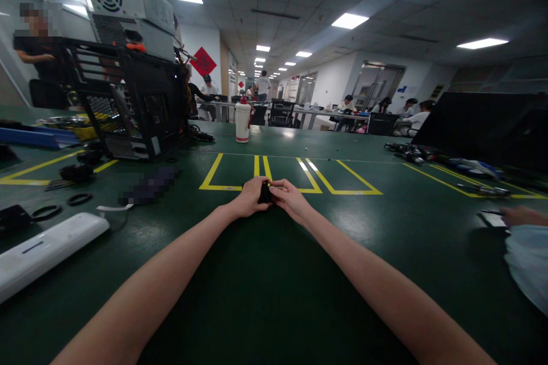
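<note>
From my end, the left hand (252,198) is curled closed around a small black part (264,194), and the right hand (291,196) has its fingers bunched against the side by a yellow spot (269,185), can't tell if gripping. Part sits between both hands, over the table (265,274) by the yellow tape outlines (218,187). I'd call it mid-handling, not yet released; what's finished or left on it, too small to tell.

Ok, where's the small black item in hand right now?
In the head view, the small black item is near the middle, between the left hand and the right hand, by the yellow tape.
</note>
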The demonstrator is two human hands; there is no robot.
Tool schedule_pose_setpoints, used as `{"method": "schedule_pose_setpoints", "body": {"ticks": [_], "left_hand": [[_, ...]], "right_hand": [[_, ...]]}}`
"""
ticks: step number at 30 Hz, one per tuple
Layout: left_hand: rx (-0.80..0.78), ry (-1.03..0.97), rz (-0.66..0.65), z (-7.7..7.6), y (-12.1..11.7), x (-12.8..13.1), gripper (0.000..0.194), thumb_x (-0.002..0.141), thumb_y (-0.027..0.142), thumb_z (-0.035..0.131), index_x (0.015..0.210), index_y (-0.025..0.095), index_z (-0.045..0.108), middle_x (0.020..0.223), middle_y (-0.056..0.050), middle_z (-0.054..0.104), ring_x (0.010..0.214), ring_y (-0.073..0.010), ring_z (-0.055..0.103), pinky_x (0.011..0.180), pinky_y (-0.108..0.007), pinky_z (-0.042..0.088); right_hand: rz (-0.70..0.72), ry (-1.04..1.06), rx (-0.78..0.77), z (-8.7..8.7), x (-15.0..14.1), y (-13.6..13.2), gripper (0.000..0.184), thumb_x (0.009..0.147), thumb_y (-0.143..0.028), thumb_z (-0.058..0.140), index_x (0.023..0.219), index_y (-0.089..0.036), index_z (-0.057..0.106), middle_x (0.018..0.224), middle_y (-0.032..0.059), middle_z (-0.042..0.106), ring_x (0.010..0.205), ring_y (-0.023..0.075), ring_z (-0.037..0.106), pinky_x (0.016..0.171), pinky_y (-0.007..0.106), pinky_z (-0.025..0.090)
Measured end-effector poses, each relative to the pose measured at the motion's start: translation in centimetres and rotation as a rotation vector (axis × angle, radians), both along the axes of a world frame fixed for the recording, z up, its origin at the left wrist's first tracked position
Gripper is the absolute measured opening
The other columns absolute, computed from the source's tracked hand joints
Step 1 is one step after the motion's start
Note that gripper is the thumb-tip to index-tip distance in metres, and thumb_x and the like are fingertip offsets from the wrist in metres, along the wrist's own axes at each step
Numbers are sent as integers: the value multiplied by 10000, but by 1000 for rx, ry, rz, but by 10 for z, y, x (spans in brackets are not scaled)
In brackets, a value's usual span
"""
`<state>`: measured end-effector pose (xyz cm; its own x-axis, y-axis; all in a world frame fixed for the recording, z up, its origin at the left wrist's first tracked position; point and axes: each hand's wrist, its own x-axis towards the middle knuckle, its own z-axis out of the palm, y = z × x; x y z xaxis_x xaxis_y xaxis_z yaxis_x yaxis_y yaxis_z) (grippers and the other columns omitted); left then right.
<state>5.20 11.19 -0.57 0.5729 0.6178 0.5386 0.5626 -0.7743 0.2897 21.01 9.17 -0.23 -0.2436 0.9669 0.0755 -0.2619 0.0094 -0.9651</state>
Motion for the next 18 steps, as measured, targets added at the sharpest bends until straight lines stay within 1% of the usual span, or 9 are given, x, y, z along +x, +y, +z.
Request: {"method": "schedule_pose_setpoints", "body": {"ticks": [3, 6, 8, 11, 12, 15, 18], "left_hand": [[-9, -1, 0, 0, 0, 0, 580, 644, 297, 597, 1131, 161, 312, 1061, -91, 420, 989, -250, 446, 863, -407, 369], [-22, 0, -8, 3, -3, 0, 571, 653, 299, 590, 1134, 160, 316, 1072, -94, 419, 999, -250, 444, 875, -409, 362], [-29, 1, -3, 4, -4, 0, 571, 648, 303, 593, 1128, 150, 324, 1068, -100, 423, 1000, -256, 443, 875, -411, 360], [-28, -2, 11, 3, -3, 1, 579, 636, 307, 600, 1118, 139, 327, 1060, -106, 426, 992, -262, 444, 862, -412, 366], [-24, -3, 10, 3, -2, 1, 580, 637, 306, 599, 1119, 141, 322, 1060, -103, 426, 991, -260, 444, 862, -410, 365], [-7, -3, 3, 0, 0, 1, 583, 644, 303, 594, 1128, 149, 307, 1060, -94, 423, 992, -251, 443, 869, -401, 361], [0, 5, -1, -1, 1, 0, 583, 648, 308, 593, 1128, 143, 306, 1062, -96, 419, 996, -249, 439, 873, -394, 361]], "right_hand": [[-37, -27, -52, 2, -1, 2, 263, 600, -248, 658, 831, -210, 536, 788, -8, 576, 778, 125, 551, 750, 305, 424], [-26, -29, -101, 5, -1, 2, 254, 598, -212, 651, 829, -177, 550, 866, 27, 577, 814, 142, 549, 769, 310, 422], [-9, -21, -74, 6, -1, 2, 254, 583, -159, 642, 818, -176, 549, 858, 23, 578, 821, 142, 548, 771, 305, 420], [9, -14, -8, 4, -1, 0, 320, 545, -90, 635, 822, -207, 525, 793, -17, 578, 788, 125, 550, 740, 288, 424], [15, -13, 2, 3, -1, 0, 316, 551, -101, 635, 822, -214, 519, 785, -22, 578, 782, 122, 551, 734, 285, 424], [7, -8, 10, 0, 0, 0, 225, 606, -206, 635, 798, -213, 518, 801, -18, 575, 792, 116, 551, 744, 288, 424], [-25, -18, -15, 0, 0, 1, 257, 605, -247, 650, 827, -217, 523, 829, -10, 573, 803, 122, 551, 754, 301, 427]]}}
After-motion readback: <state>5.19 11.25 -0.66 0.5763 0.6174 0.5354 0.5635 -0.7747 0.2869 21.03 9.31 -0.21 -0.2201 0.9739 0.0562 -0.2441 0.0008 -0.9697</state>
